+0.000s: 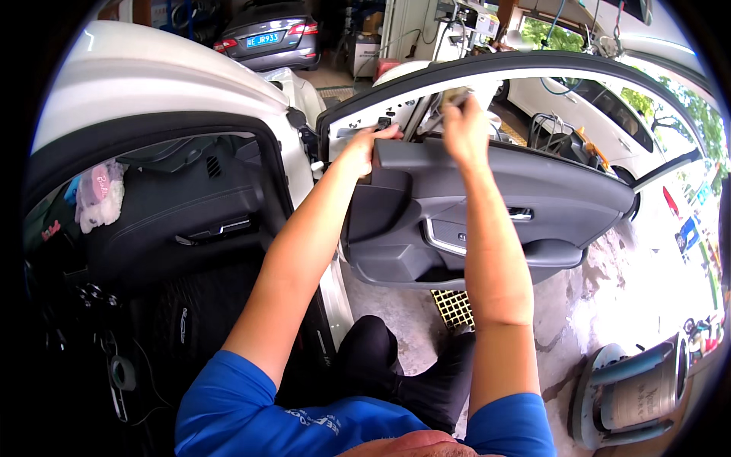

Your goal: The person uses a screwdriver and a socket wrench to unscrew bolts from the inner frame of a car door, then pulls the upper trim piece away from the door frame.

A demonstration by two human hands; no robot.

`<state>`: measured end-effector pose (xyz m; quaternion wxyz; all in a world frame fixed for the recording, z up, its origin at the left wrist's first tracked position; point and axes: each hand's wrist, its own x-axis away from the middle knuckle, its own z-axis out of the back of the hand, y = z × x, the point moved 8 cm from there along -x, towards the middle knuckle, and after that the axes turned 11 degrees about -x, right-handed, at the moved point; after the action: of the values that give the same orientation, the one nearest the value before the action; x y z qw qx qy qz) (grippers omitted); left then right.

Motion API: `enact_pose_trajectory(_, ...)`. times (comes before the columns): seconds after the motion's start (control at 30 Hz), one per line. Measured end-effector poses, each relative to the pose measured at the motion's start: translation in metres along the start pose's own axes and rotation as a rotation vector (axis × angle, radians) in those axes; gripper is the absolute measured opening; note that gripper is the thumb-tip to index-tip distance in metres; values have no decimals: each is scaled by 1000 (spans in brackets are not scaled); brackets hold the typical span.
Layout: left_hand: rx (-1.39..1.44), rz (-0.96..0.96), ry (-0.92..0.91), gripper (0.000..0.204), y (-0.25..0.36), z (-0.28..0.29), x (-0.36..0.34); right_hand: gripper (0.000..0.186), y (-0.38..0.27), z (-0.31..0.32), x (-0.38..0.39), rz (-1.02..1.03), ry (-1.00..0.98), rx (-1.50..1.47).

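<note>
A car's front door stands wide open before me, its dark grey door panel facing me. At the panel's upper front corner is my left hand, its fingers bent over the edge and seeming to grip it. Close to those fingertips sits a small black piece on the bare white metal of the door's front corner. Above the panel's top edge, inside the window opening, my right hand is closed. A dark, narrow end with something tan beside it shows at its fingers; its kind cannot be made out.
Left of me are the dark dashboard and a fluffy white-and-pink item. A metal canister machine stands at lower right, and a yellow floor grate lies below the door. Behind are a grey car and a white car.
</note>
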<state>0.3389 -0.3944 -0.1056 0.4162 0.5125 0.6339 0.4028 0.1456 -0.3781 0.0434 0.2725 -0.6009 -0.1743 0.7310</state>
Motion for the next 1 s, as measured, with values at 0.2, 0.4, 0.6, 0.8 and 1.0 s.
enact_pose_trajectory(0.2, -111, -4, -3, 34, 12, -6, -1, 12, 62, 33, 8, -148, 114, -351)
enact_pose_trajectory(0.4, -121, 20, -28, 34, 3, -3, -6, 8, 64, 31, 15, -196, 196, -490)
enact_pose_trajectory(0.6, -78, 47, -104, 31, -1, -10, -1, 12, 74, 37, 14, -314, 218, -855)
enact_pose_trajectory(0.8, -151, 38, -113, 25, -4, -10, -1, 8, 80, 50, 17, -474, 313, -1079)
enact_pose_trajectory(1.0, -294, -66, 176, 23, 6, 17, 18, 12, 88, 47, 18, -729, 215, -1049)
